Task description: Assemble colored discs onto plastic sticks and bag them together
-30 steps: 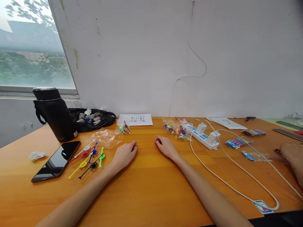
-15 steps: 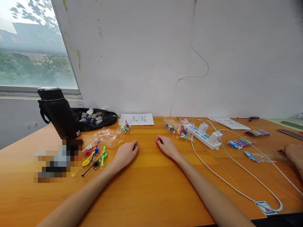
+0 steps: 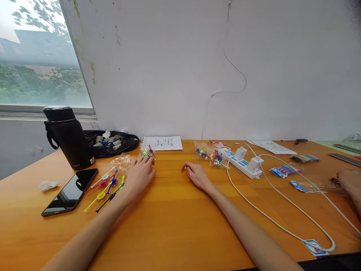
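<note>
My left hand (image 3: 141,175) lies palm down with its fingers spread out. Its fingertips are at the near edge of a small clear bag of coloured arrow spinners (image 3: 149,152); I cannot tell if they touch it. Under and beside the wrist lie several loose plastic arrow spinners, among them a yellow spinner (image 3: 100,195), a blue spinner (image 3: 113,181) and a black spinner (image 3: 111,197). My right hand (image 3: 198,176) rests on its side on the table, fingers loosely bent and slightly apart, with nothing in it. Nearest to it is another bag of spinners (image 3: 216,158).
A phone (image 3: 72,192), crumpled tissue (image 3: 48,185) and black flask (image 3: 69,139) stand at left, before a black bag (image 3: 128,141). To the right are a power strip (image 3: 242,165) with looping white cables, packs of coloured pens (image 3: 286,170) and another person's hand (image 3: 348,184).
My left hand has moved left and forward toward the small bag, its fingers opening out from a loose curl. My right hand stays in place, its fingers slightly looser.
</note>
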Motion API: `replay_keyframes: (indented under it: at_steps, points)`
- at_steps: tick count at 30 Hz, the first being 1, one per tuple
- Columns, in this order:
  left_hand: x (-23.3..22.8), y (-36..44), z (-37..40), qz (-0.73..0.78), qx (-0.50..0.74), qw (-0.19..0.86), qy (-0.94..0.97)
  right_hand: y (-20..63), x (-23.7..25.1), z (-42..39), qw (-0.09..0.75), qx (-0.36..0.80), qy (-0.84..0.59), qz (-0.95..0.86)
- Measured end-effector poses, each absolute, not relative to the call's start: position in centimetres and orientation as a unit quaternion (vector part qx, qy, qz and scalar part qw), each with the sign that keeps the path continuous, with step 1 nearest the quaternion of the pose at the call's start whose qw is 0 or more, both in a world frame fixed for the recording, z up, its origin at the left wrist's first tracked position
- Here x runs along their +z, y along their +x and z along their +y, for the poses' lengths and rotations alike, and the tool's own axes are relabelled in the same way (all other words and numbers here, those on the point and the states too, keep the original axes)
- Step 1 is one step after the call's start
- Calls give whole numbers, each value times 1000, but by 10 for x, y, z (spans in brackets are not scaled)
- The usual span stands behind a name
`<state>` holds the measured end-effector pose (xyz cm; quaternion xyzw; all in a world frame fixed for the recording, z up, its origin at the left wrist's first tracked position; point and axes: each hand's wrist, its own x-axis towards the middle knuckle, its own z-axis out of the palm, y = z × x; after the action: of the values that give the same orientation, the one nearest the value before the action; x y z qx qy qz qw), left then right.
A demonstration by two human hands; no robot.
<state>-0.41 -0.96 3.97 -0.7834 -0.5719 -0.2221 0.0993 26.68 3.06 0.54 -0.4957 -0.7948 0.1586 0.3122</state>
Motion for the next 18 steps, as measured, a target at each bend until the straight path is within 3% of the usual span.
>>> replay_keyframes:
  at_steps: [6,14,18]
  points:
    - [40,-32,-2,-631,-172,186,-733,263,5,32,340,210,-474,-785]
    - [35,-50,10,-614,-197,139,-752,261,5,30,339,182,-458,-801]
    - [50,-35,3,-587,-288,103,-749,246,6,25,398,303,-440,-746]
